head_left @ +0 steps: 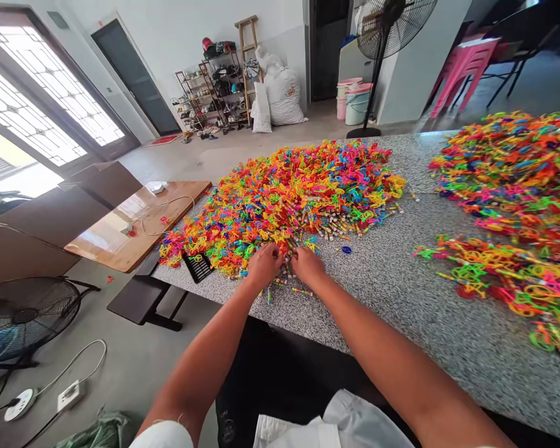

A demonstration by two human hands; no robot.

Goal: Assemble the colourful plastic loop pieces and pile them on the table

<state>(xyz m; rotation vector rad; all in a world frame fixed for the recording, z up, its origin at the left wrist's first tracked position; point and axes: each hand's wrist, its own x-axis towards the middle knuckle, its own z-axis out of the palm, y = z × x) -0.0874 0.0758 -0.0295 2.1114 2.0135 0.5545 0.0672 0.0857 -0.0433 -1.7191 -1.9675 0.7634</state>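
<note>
A big heap of small bright plastic pieces (289,199), in orange, yellow, pink, green and blue, lies on a speckled grey stone table (401,298). My left hand (264,264) and my right hand (307,264) rest side by side at the heap's near edge, fingers curled down into the loose pieces and small stick-like parts (303,290) there. What the fingers grip is hidden under the hands. A lone blue ring (346,249) lies just right of my right hand.
A second heap of the same pieces (513,180) fills the table's right side. A black comb-like item (196,266) lies at the left of the heap. A wooden low table (135,224) and a floor fan (23,317) stand to the left, and a standing fan (382,37) behind.
</note>
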